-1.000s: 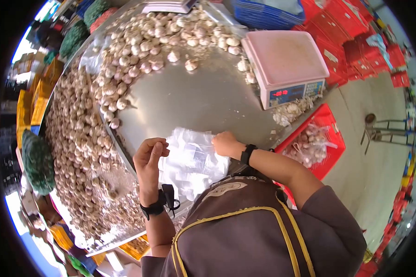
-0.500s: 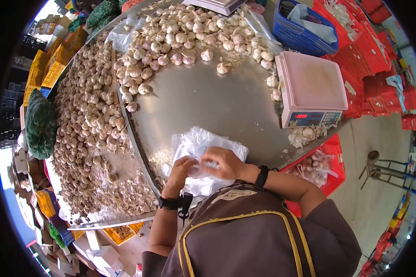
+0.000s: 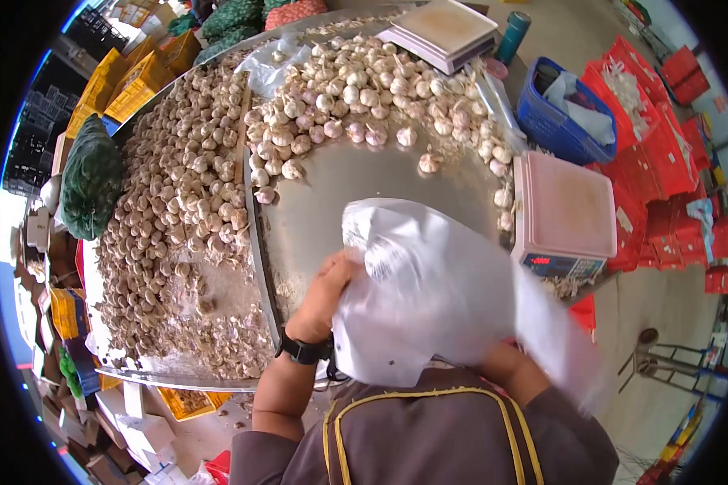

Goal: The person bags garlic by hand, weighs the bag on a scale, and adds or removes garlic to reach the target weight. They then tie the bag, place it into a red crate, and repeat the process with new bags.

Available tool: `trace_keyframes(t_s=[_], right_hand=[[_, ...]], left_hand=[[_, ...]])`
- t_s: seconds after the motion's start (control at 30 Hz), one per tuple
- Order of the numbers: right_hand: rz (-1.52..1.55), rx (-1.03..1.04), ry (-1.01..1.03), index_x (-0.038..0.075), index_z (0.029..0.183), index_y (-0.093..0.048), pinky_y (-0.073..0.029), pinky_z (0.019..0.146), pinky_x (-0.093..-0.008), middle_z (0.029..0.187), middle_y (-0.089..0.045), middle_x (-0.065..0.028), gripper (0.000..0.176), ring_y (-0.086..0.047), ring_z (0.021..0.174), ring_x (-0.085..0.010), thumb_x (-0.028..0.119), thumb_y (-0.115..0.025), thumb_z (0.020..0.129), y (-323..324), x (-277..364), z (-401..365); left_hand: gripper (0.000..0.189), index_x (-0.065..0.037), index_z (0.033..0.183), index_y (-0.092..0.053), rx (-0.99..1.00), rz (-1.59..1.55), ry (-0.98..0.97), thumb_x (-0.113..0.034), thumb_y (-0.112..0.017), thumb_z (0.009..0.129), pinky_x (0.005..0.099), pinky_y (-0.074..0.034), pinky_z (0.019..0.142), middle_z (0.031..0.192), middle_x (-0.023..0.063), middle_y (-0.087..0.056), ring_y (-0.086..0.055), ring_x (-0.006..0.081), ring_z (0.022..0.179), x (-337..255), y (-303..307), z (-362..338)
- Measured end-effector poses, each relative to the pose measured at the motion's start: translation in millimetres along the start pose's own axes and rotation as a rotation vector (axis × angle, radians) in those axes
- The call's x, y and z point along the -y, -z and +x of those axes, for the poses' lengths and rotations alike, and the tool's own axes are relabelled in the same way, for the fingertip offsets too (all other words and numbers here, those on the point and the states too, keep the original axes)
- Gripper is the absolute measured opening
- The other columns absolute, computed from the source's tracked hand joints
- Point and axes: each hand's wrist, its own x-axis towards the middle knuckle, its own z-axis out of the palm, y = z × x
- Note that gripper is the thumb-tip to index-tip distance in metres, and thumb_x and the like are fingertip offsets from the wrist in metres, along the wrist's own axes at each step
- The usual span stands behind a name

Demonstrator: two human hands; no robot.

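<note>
Plastic bag (image 3: 437,283) has lifted and spread across the frame's centre since half a second ago, when both hands worked over a flat pile. Left grip (image 3: 329,295), centre-left, closed on the bag's bunched edge, likely to anchor it while the rest flares. Right grip hidden behind plastic, can't tell its state; right forearm (image 3: 516,372) shows lower right of centre. Bag: white, semi-see-through, creased near the left grip, few dark specks low down, right end motion-blurred. Beyond: metal surface (image 3: 356,170), garlic bulbs (image 3: 372,85) heaped upper centre, probably leaving handling room; pink-topped scale (image 3: 566,202) right.
</note>
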Motion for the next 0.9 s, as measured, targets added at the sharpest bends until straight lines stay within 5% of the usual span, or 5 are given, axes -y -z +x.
trace_keyframes(t_s=[0.17, 0.43, 0.53, 0.67, 0.9], right_hand=[[1.057, 0.286, -0.010, 0.006, 0.122, -0.056, -0.039, 0.104, -0.0373, 0.141, -0.041, -0.0125, 0.033, -0.043, 0.126, -0.0219, 0.019, -0.059, 0.091, 29, 104, -31], [0.566, -0.040, -0.310, 0.004, 0.107, -0.065, -0.050, 0.068, -0.0233, 0.090, -0.067, -0.0038, 0.024, -0.062, 0.078, -0.0109, 0.020, -0.064, 0.090, 28, 113, 11], [0.576, -0.196, -0.187, 0.007, 0.088, -0.067, -0.046, 0.060, -0.0196, 0.076, -0.065, 0.0006, 0.011, -0.059, 0.066, -0.0077, 0.017, -0.070, 0.086, 24, 127, 33], [0.374, -0.350, -0.070, 0.011, 0.070, -0.059, -0.036, 0.052, -0.0180, 0.066, -0.057, 0.0052, 0.022, -0.046, 0.058, -0.0012, 0.019, -0.077, 0.081, -4, 143, 55], [-0.106, -0.574, 0.129, 0.009, 0.058, -0.043, -0.029, 0.047, -0.0238, 0.055, -0.038, 0.0085, 0.041, -0.033, 0.055, -0.0025, 0.020, -0.076, 0.080, 36, 114, 61]], left_hand=[[0.018, -0.006, 0.081, -0.059, -0.240, 0.047, -0.062, -0.016, -0.048, 0.091, 0.0216, -0.034, 0.051, 0.066, -0.0062, -0.050, -0.043, 0.0042, 0.056, 49, 85, 64], [0.018, 0.000, 0.086, -0.059, -0.318, 0.608, -0.130, -0.016, -0.053, 0.089, 0.0256, -0.041, 0.054, 0.067, 0.0002, -0.055, -0.051, 0.0096, 0.061, 43, 128, 82], [0.020, 0.003, 0.089, -0.058, -0.801, 1.301, -0.872, -0.017, -0.061, 0.088, 0.0292, -0.045, 0.056, 0.070, 0.0043, -0.059, -0.056, 0.0121, 0.064, 8, 88, 54], [0.018, 0.001, 0.097, -0.060, -0.058, 0.488, -0.383, -0.013, -0.065, 0.089, 0.0265, -0.048, 0.064, 0.077, 0.0051, -0.064, -0.058, 0.0116, 0.069, 16, 44, 50], [0.010, -0.006, 0.086, -0.055, 0.086, -0.495, -0.216, -0.011, -0.051, 0.094, 0.0308, -0.052, 0.083, 0.088, 0.0061, -0.065, -0.064, 0.0185, 0.083, 12, 58, 79]])
